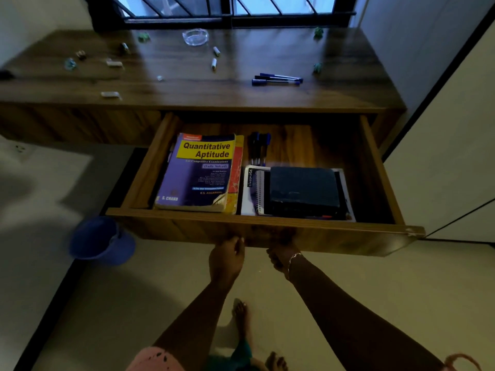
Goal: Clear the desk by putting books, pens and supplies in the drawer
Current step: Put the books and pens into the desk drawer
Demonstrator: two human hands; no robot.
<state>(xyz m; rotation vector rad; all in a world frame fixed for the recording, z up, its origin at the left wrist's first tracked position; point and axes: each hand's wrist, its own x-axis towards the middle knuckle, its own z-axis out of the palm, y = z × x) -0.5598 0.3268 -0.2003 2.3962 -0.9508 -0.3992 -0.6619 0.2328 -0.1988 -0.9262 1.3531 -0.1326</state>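
Observation:
The wooden drawer (267, 231) stands pulled far out of the desk (241, 97). Inside lie a purple-and-yellow "Quantitative Aptitude" book (199, 172) on the left, a dark book (304, 190) on a spiral notebook (254, 191) on the right, and blue pens (259, 148) behind them. My left hand (227, 257) and my right hand (281, 257) both grip the underside of the drawer front, fingers hidden beneath it. More blue pens (277, 79) lie on the desktop at right.
Small supplies are scattered over the desktop: erasers (109, 94), small tubes (214, 62), green bits (317, 67) and a glass dish (195, 36). A blue bucket (101, 241) stands on the floor at lower left. A white wall panel is at right.

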